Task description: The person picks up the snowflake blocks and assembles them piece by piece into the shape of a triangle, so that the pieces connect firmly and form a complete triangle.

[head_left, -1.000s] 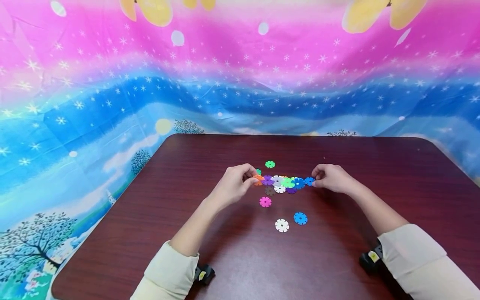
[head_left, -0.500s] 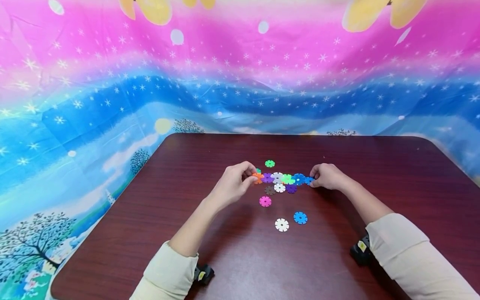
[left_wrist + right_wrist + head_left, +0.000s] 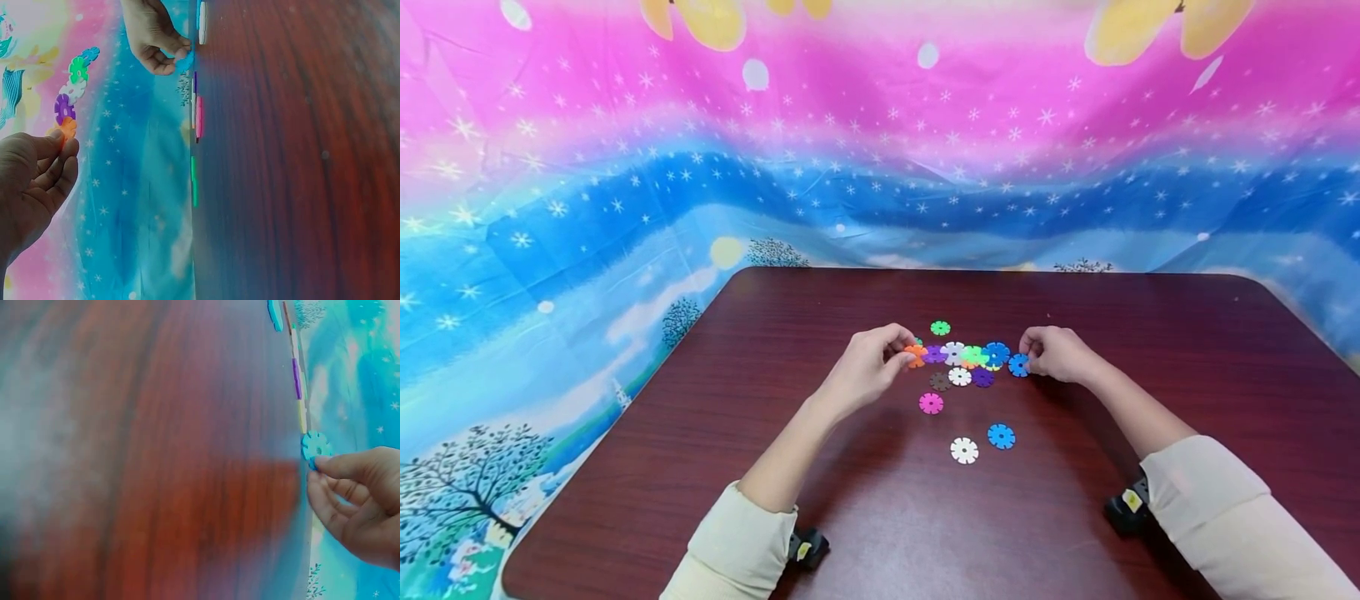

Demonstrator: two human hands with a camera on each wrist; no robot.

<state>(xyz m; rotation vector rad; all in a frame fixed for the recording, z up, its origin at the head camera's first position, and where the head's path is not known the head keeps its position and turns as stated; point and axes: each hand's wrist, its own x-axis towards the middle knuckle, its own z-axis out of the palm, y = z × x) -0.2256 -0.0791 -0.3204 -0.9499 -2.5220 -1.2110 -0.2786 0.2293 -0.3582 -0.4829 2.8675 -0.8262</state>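
Observation:
My left hand (image 3: pixel 867 367) pinches the orange notched disc (image 3: pixel 916 357) at one end of a chain of interlocking plastic discs. From there the chain runs through a purple disc (image 3: pixel 935 354), a white disc (image 3: pixel 73 92) and a green disc (image 3: pixel 78 69) to a blue end disc (image 3: pixel 997 353). It hangs above the table, as the left wrist view shows. A separate blue notched disc (image 3: pixel 1018 365) is pinched between thumb and fingers of my right hand (image 3: pixel 1060 355). This disc is just right of the chain's blue end and slightly lower, apart from it.
Loose discs lie on the dark red table (image 3: pixel 850 500): a green one (image 3: pixel 940 328) behind the chain, a pink one (image 3: pixel 931 403), a white one (image 3: pixel 964 451) and a blue one (image 3: pixel 1001 436) nearer me. Several more sit under the chain. A printed cloth (image 3: pixel 880 167) hangs behind.
The right hand has shifted slightly left with its blue disc, which now faces the camera more and sits lower than the chain's end. The chain has risen a little in the left hand.

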